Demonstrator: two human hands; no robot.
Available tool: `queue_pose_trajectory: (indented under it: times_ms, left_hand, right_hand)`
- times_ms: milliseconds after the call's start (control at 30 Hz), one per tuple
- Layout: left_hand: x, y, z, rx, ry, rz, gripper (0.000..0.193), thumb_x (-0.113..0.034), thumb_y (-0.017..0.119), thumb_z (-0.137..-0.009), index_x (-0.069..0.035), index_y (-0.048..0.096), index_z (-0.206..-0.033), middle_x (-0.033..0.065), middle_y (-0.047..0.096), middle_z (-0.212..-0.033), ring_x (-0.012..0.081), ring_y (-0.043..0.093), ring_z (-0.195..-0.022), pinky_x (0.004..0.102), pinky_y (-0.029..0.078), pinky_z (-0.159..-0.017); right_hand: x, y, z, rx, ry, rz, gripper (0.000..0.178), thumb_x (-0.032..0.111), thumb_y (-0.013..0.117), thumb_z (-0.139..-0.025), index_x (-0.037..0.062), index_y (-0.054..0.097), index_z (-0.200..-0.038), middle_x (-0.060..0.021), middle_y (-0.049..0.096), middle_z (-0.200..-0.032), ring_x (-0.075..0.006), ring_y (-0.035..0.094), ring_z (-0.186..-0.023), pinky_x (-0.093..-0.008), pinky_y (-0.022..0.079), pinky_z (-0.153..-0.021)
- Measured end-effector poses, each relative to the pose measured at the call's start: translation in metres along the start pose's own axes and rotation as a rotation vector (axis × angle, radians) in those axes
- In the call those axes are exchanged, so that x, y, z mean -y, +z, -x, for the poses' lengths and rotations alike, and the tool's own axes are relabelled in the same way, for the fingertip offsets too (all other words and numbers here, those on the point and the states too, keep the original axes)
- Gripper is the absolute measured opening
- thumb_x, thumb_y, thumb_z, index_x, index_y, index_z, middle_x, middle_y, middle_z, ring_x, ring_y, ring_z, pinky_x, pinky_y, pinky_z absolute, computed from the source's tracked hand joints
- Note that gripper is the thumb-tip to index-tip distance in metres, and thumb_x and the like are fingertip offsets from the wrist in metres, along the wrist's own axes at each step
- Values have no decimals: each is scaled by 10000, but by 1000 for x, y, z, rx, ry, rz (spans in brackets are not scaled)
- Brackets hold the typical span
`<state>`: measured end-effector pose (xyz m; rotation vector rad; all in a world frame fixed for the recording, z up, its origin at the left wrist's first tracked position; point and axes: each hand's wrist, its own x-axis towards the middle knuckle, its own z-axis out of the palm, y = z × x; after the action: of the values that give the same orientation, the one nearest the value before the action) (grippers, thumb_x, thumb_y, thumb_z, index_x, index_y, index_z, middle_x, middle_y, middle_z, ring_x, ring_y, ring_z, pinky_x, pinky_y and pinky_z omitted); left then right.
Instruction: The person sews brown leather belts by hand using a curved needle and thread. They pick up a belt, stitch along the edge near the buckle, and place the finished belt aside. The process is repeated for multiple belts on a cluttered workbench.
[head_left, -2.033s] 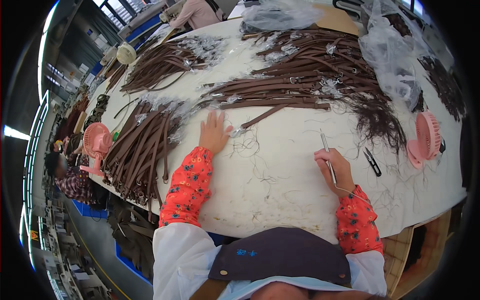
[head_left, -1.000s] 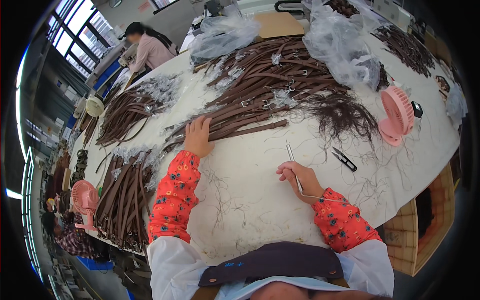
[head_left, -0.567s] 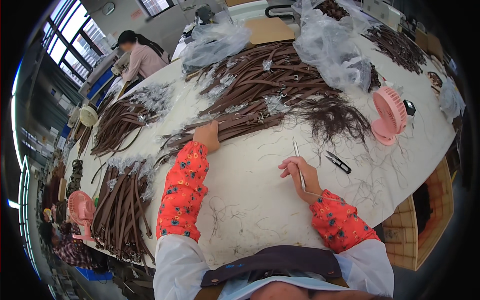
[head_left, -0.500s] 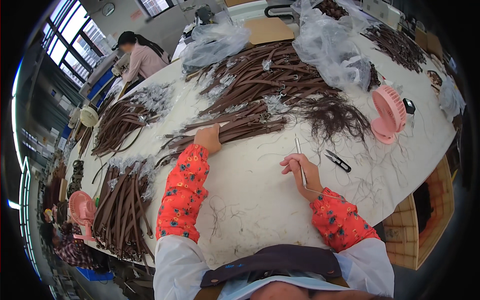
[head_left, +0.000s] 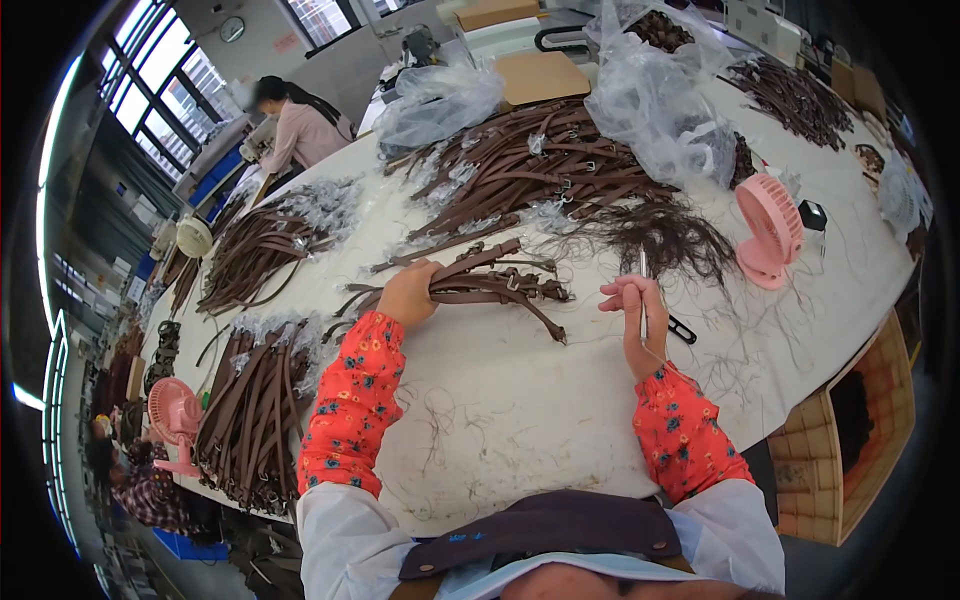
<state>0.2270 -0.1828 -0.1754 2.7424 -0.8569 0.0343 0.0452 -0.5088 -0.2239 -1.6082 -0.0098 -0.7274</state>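
left of the thread tangle point(head_left: 690, 240), the left hand point(head_left: 405, 295) grips a strap bunch point(head_left: 480, 291); nearer than the tangle, the right hand point(head_left: 640, 312) curls round a slim tool point(head_left: 643, 264). up-left of the tangle lies a strap heap point(head_left: 550, 165). gathering, seemingly; the next move calls for a steady left grip.

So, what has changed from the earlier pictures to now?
The left hand has gripped a strap bundle and drawn it nearer, away from the pile. The right hand moved forward and right, partly hiding the snips; it still holds the metal tool.
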Motion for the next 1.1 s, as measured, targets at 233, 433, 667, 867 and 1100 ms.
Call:
queue_pose_trajectory:
  times_ms: [233,433,667,867,1100]
  left_hand:
    - [67,51,-56,5,52,-60,656,-142,765,-708,-75,583,-1335,277,410,-1542,441,450,-1387,430,417,-1147]
    - [55,47,-74,174,-84,-122,937,-288,814,-658,-140,415,-1493,279,476,-1467,440,578,-1236,471,461,-1085]
    - [16,37,-46,116,-131,-371,489,-227,782,-688,-92,688,-1148,201,736,-880,407,709,-934,512,551,-858]
    - [10,-23,-24,-315,-88,18,393,-147,761,-740,-42,677,-1109,211,731,-925,411,702,-900,464,548,-793]
    - [-53,-99,20,-622,19,110,422,-3,709,-778,-1,596,-1184,224,712,-985,438,684,-906,431,542,-768]
  right_hand:
    - [-4,7,7,88,28,30,233,189,457,-1103,1,582,-1155,-134,725,-1014,-158,707,-819,-302,569,-803]
    - [-9,6,8,101,57,44,233,190,471,-1100,-1,588,-1161,-134,725,-1009,-154,706,-817,-302,575,-788]
    - [-9,6,3,71,44,29,231,189,470,-1100,0,584,-1166,-129,722,-1011,-151,704,-811,-295,576,-786]
    - [-6,-1,-5,-16,-16,4,238,194,449,-1107,2,580,-1158,-130,715,-1045,-160,706,-841,-304,569,-819]
    - [-2,-9,-12,-99,-30,-58,265,209,421,-1117,-5,566,-1175,-131,681,-1155,-196,701,-1026,-329,530,-941]
